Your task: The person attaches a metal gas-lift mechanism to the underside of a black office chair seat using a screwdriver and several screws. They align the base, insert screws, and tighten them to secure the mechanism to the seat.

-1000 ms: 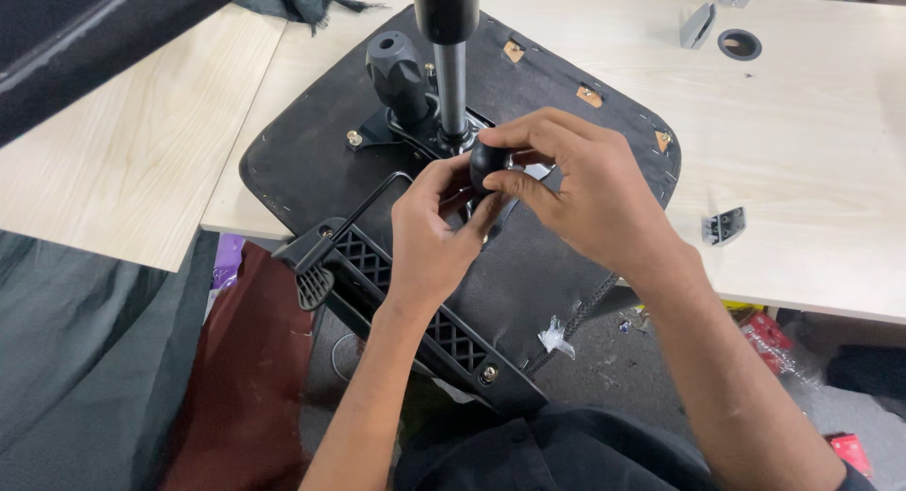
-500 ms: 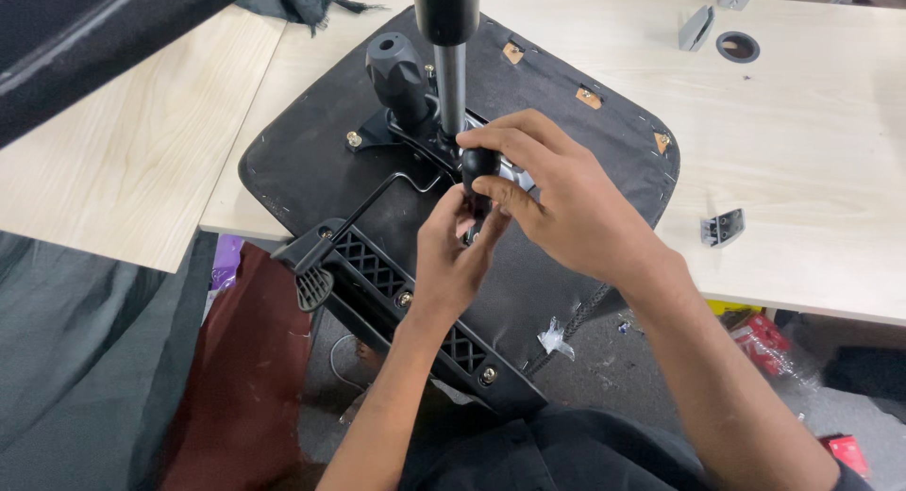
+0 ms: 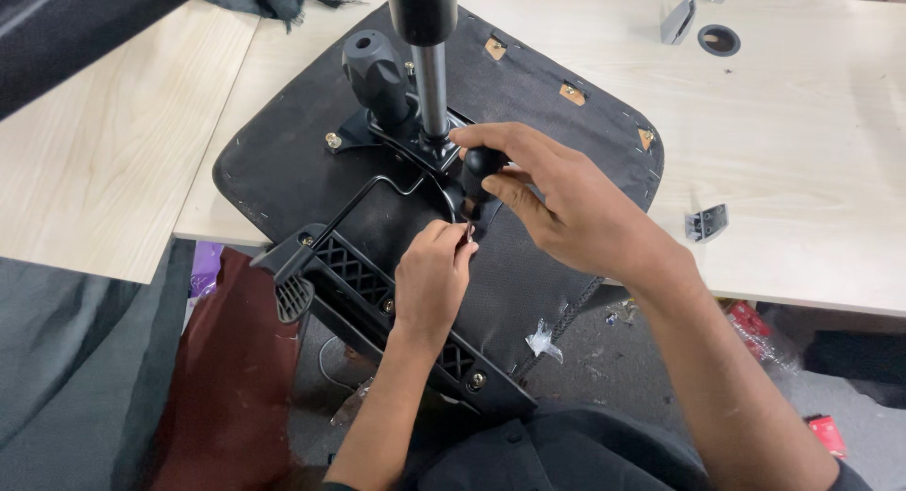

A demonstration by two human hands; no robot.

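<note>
Hands are parted since a moment ago: left hand (image 3: pixel 432 276) is lowered, pinching a small metal piece; right hand (image 3: pixel 557 200) grips the black knob (image 3: pixel 483 161) at the upturned chair seat (image 3: pixel 283 161) on the desk (image 3: pixel 812 151).

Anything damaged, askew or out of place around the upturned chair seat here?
Yes. The black upturned chair seat hangs well off the pale wooden table edge, and its fabric is worn, with a torn whitish scrap at its near edge. A small grey metal bracket lies loose on the table.
</note>
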